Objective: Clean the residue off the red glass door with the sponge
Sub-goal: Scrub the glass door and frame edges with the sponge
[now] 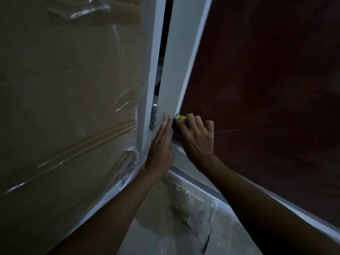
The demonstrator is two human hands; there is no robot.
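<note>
The red glass door (257,89) fills the right of the view, dark red with faint smears, set in a white frame (176,70). My right hand (196,137) grips a yellow and dark sponge (179,122) and holds it against the glass at the lower left corner, beside the frame. My left hand (161,144) lies flat with straight fingers on the white frame, its fingertips just left of the sponge. Most of the sponge is hidden under my fingers.
A metal hinge (153,116) sits on the door jamb left of my hands. A wall covered in brown board and clear plastic film (64,107) takes up the left. The floor (174,208) below is dusty with white flecks and torn film.
</note>
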